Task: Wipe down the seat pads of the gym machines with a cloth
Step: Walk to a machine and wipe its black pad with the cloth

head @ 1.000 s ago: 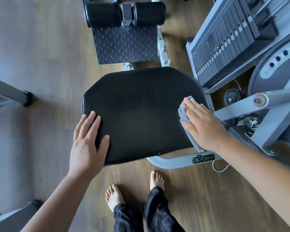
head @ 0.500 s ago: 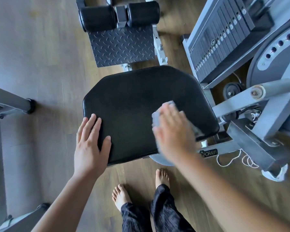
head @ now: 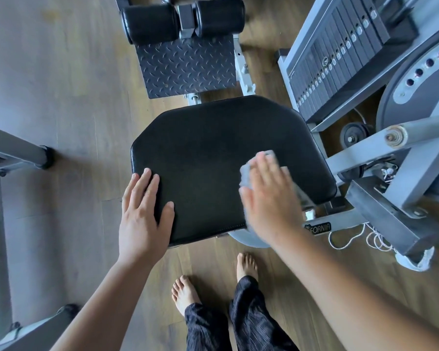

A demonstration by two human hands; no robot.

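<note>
A black padded seat pad [head: 213,148] of a grey gym machine fills the middle of the view. My right hand [head: 269,198] presses a grey cloth [head: 246,173] flat onto the pad's right near part, fingers straight and blurred by motion. The cloth shows around the fingertips and at the hand's left edge; the rest is hidden under the palm. My left hand [head: 143,216] rests flat on the pad's near left corner, fingers spread, holding nothing.
Beyond the pad are a diamond-plate footrest [head: 185,64] and two black roller pads [head: 183,19]. A weight stack [head: 340,59] and grey frame arms [head: 395,153] stand at right. Another machine's grey legs [head: 15,150] are at left. My bare feet [head: 213,282] stand on the wood floor.
My right hand has swept the cloth from the pad's right edge leftward onto its surface, then slightly back right. My left hand has stayed on the near left corner.
</note>
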